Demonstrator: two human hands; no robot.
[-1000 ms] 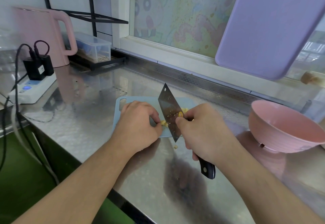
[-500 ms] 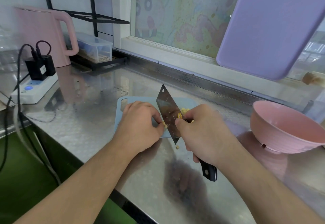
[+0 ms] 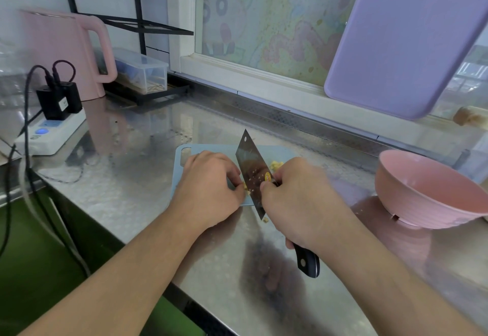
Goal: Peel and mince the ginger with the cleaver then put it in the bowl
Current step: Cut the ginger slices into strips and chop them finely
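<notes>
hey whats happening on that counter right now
A person is mincing ginger on a small blue board. The right hand grips the cleaver; the left hand holds the ginger beside the blade. A pile of minced bits lies behind the blade. The pink bowl sits at the right, nothing visible in it.

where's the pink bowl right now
In the head view the pink bowl sits on the steel counter at the far right, to the right of the right hand gripping the cleaver.

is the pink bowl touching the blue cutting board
Apart. The head view shows bare steel counter between the pink bowl and the blue cutting board.
</notes>
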